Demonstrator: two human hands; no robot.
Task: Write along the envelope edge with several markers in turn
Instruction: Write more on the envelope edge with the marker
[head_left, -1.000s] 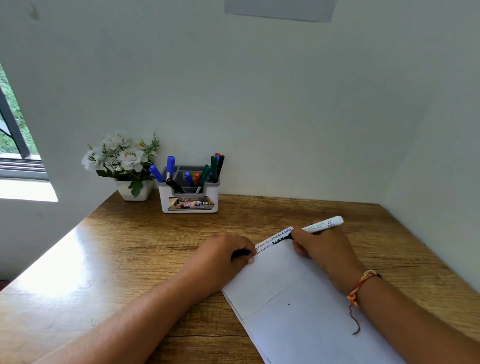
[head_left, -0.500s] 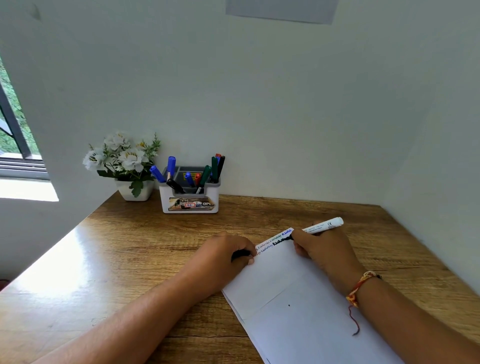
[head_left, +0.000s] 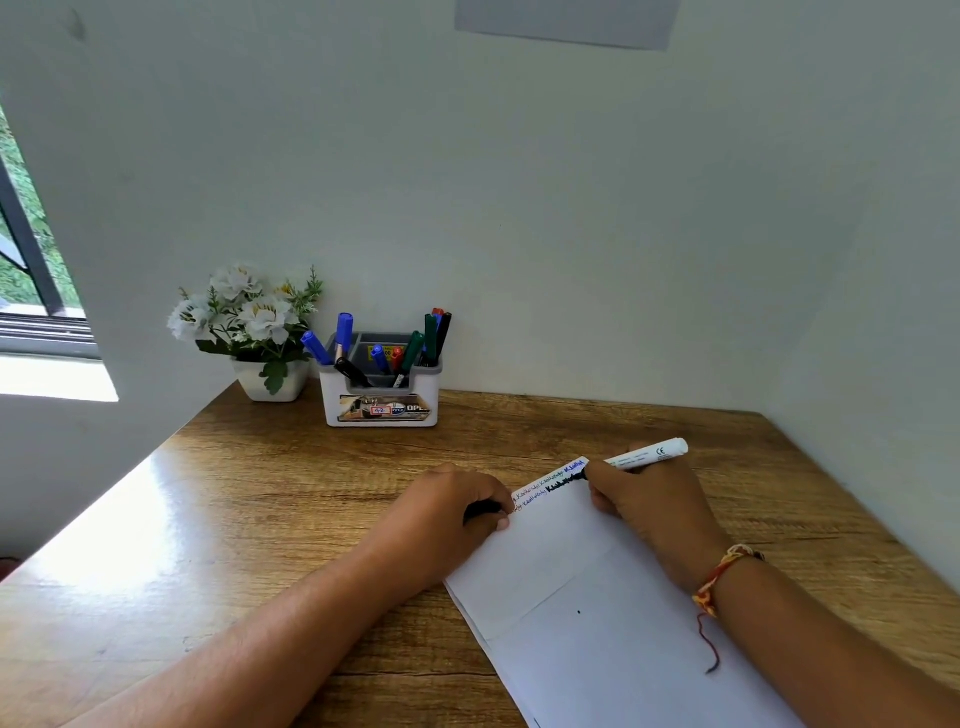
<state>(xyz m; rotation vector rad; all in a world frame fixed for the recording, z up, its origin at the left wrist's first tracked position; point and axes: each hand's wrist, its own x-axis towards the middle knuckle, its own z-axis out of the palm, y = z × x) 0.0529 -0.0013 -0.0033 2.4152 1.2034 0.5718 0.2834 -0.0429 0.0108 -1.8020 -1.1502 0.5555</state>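
A white envelope (head_left: 587, 587) lies slanted on the wooden desk, with lines of blue and black writing along its far edge. My right hand (head_left: 649, 504) grips a white-barrelled black marker (head_left: 644, 457), whose tip touches that edge at the end of the black line. At the envelope's left corner my left hand (head_left: 457, 512) rests with its fingers curled round a black marker cap (head_left: 483, 508).
A white and grey marker holder (head_left: 382, 405) with several blue, green, red and black markers stands at the back of the desk (head_left: 260, 519). A white flower pot (head_left: 270, 382) sits to its left. Walls close the back and right; a window is at far left.
The marker tip has crept slightly right along the envelope edge, lengthening the black writing. My left hand has stayed in place.
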